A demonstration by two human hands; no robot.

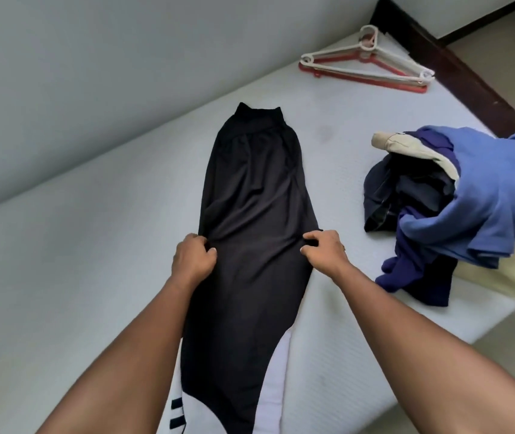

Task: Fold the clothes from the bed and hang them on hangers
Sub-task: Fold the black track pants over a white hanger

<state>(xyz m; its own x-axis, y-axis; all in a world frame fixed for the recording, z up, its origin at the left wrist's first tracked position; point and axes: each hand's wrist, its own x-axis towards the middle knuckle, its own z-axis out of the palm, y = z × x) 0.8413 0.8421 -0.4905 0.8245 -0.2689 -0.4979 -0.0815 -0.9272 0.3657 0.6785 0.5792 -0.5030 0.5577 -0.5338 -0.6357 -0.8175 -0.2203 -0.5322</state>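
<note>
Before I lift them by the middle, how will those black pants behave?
Likely floppy: the black pants lie flat, creasing where the left hand and right hand pinch them. Probably light, thin fabric; both ends should droop.

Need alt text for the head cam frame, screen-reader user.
The left hand and right hand pinch opposite edges of black trousers laid lengthwise on a white mattress, waistband at the far end. A pile of clothes, mostly blue, lies to the right, and stacked white and red hangers lie near the far corner.
</note>
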